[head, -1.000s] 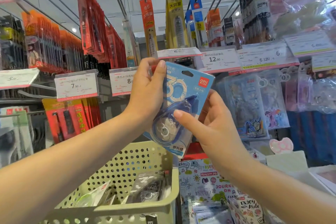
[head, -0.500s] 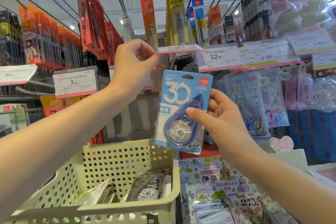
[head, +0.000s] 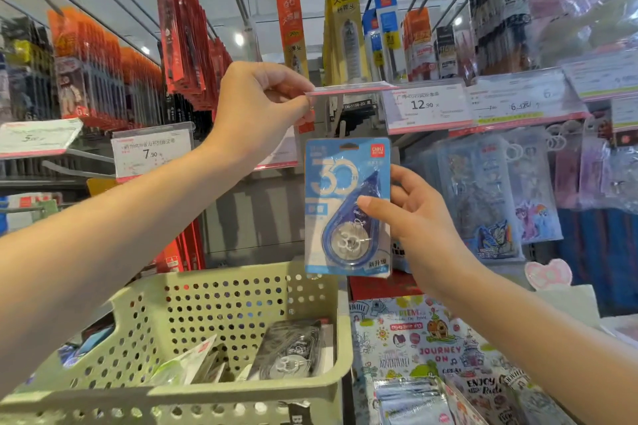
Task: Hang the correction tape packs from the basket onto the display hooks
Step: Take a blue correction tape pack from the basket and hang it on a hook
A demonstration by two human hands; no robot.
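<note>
The blue carded correction tape pack [head: 347, 207], now released by the left hand [head: 259, 107], is pinched upright in the right hand [head: 411, 214] just below the flipped-up clear plastic price tag [head: 352, 89], which the left fingers [head: 293, 103] have lifted, freeing the hook.

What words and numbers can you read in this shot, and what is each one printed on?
"30": blue correction tape pack in the right hand.
"12.90": price tag right of the flipped-up tag the left hand pinches.
"7.90": price tag at left.
"JOURNEY ON", "ADVENTURE": notebook cover beside the basket.
Small print on tags and hanging packs: too blurred.
</note>
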